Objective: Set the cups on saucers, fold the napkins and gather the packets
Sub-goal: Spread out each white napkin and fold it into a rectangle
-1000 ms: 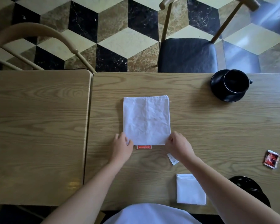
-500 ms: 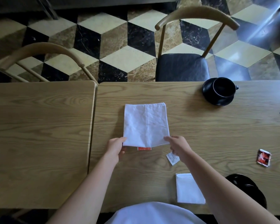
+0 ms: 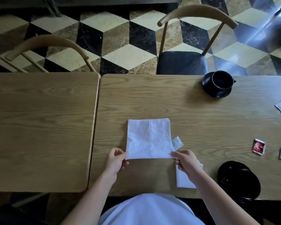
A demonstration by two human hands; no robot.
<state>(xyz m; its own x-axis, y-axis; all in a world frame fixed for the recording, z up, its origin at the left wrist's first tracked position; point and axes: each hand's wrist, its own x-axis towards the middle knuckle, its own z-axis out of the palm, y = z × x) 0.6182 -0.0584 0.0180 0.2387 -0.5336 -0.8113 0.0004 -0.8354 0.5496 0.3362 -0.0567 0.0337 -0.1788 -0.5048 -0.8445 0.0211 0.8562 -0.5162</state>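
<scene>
Both hands pinch the napkin's near corners

The left hand (image 3: 115, 161) and right hand (image 3: 186, 161) each grip a corner of the white napkin (image 3: 148, 138); a small packet (image 3: 177, 141) lies just right of it.

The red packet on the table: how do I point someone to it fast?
Start at the black cup on its saucer at the far right of the right-hand table, then come straight toward the person's side. The red packet lies flat there, just beyond the black cup nearest the person. It is the only red one; the packets around it are white or grey.
</scene>
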